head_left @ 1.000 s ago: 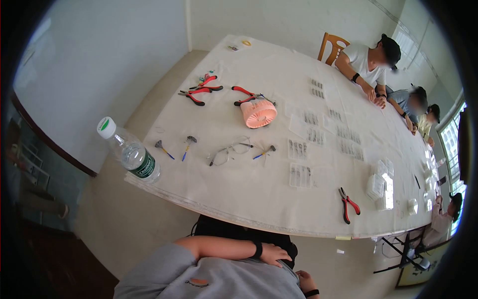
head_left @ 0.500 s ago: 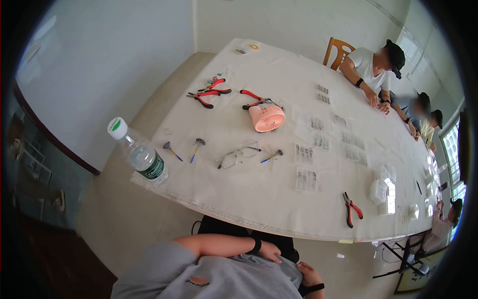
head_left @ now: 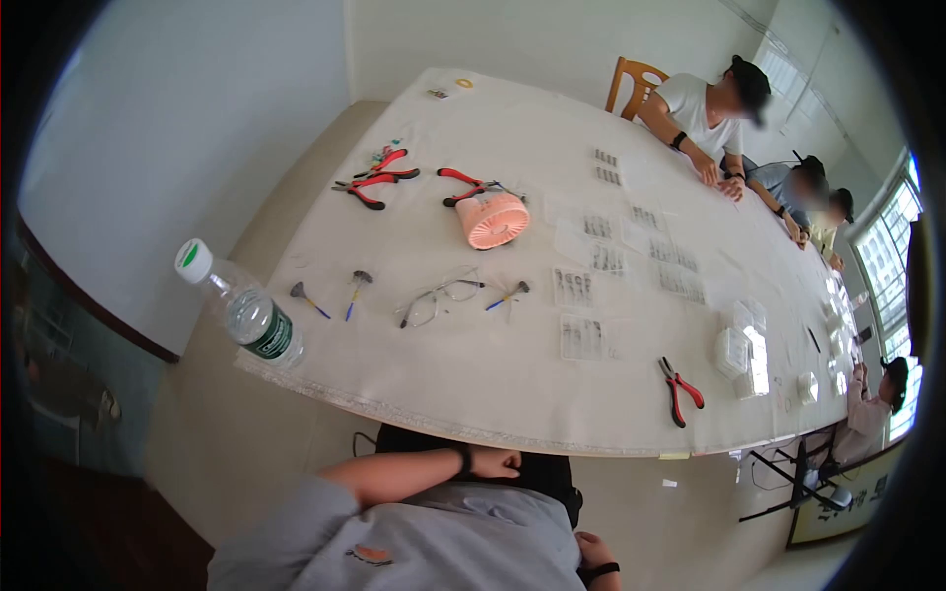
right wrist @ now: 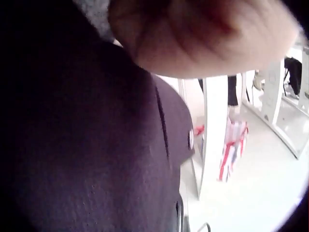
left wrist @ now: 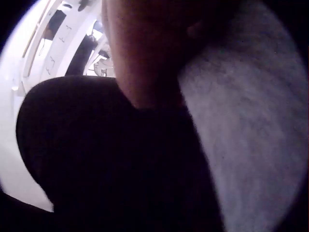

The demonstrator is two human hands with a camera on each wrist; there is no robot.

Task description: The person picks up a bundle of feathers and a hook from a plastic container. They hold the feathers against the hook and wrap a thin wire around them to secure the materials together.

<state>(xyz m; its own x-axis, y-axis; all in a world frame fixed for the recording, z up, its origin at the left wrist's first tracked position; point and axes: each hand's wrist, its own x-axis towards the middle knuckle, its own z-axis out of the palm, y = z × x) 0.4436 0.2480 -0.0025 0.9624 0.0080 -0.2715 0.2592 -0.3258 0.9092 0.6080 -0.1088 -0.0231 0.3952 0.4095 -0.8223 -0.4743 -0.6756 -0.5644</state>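
Note:
My left hand (head_left: 495, 461) lies over the dark trousers (head_left: 537, 483) on my lap, its fingers loosely bent and holding nothing. Beside my right hip is my right hand (head_left: 592, 550), at the edge of the grey shirt (head_left: 463, 537), loosely curled with no object showing in it. Each wrist camera catches only part of a hand against dark cloth, with the fingers mostly hidden. Red-handled pliers (head_left: 678, 392) lie on the table nearest my hands. Farther in are a pair of glasses (head_left: 424, 313), small brushes (head_left: 357, 294) with blue handles, and a pink fan (head_left: 496, 222).
A water bottle (head_left: 258, 320) stands at the left edge of the white-covered table (head_left: 473, 384). More red pliers (head_left: 379, 177) lie beyond. Clear trays (head_left: 583, 338) with dark strips and clear boxes (head_left: 734, 353) sit toward the right. Several people (head_left: 705, 118) sit along the far side.
My left hand has drawn back left and up from the shirt's hem onto the trousers. The right hand stays by the hip. The head view has shifted slightly; the table things keep their places.

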